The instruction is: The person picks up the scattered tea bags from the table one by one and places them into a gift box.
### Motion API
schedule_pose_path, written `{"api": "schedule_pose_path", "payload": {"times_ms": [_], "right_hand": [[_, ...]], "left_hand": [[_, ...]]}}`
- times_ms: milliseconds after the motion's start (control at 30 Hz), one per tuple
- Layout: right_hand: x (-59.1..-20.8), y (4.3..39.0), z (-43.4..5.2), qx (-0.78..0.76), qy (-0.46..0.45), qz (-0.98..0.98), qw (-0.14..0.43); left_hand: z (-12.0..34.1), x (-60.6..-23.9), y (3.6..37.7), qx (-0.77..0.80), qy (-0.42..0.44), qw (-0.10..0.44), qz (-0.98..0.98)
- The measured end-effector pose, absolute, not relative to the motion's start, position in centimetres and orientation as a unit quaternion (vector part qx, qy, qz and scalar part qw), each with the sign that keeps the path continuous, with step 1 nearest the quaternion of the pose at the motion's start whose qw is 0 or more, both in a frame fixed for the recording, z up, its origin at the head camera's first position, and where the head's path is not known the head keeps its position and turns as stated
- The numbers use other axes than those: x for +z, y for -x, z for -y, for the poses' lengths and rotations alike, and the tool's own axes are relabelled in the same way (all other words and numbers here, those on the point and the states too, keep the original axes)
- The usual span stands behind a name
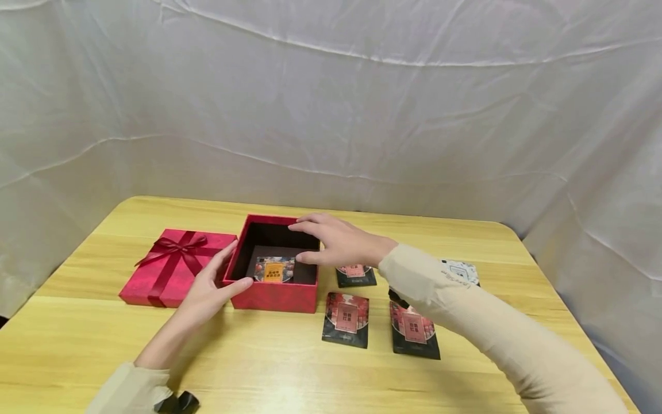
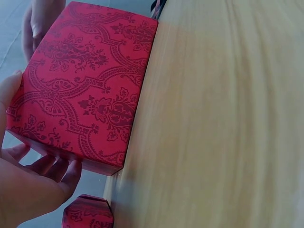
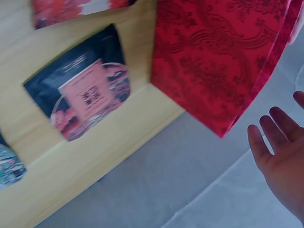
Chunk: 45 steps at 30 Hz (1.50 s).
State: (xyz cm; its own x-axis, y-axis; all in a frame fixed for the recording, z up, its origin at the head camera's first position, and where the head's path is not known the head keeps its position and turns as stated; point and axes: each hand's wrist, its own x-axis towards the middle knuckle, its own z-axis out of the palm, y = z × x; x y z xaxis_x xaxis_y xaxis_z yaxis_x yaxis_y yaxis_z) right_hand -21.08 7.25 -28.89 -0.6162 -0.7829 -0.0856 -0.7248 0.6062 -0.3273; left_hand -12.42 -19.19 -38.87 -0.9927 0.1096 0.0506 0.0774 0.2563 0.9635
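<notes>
A red patterned gift box (image 1: 274,298) with a dark inside stands uncovered on the table. One packet (image 1: 276,269) with an orange label lies inside it, near the front wall. My left hand (image 1: 206,290) holds the box at its front left corner, the thumb at the front rim and the fingers against the left wall. Over the box's right side hovers my right hand (image 1: 338,240), its fingers spread and loosely bent with nothing in them. In the right wrist view this hand (image 3: 282,164) appears apart from the box wall (image 3: 209,57).
The red lid (image 1: 137,282) with a ribbon bow lies left of the box. Right of the box are dark packets with pink labels, one at the front (image 1: 345,323), another (image 1: 415,333) farther right, and a third (image 1: 357,279) behind. A pale packet (image 1: 465,271) lies beyond my right sleeve.
</notes>
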Motion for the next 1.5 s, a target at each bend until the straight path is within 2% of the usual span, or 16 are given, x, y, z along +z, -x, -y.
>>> {"api": "schedule_pose_path", "payload": {"times_ms": [433,1033,1500], "right_hand": [[-29.3,21.5,-12.9,-0.164,0.391,-0.901,0.098],[-34.8,22.1,-21.3,-0.224,0.292,-0.925,0.088],[-37.4,22.5,-29.2,-0.29,0.194,-0.934,0.075]], "left_hand": [[19.3,-38.7,12.1,0.61,-0.054,0.016,-0.79],[19.6,-38.9,12.0,0.618,-0.051,0.022,-0.784],[19.6,-39.3,12.6,0.618,-0.048,0.022,-0.785]]}}
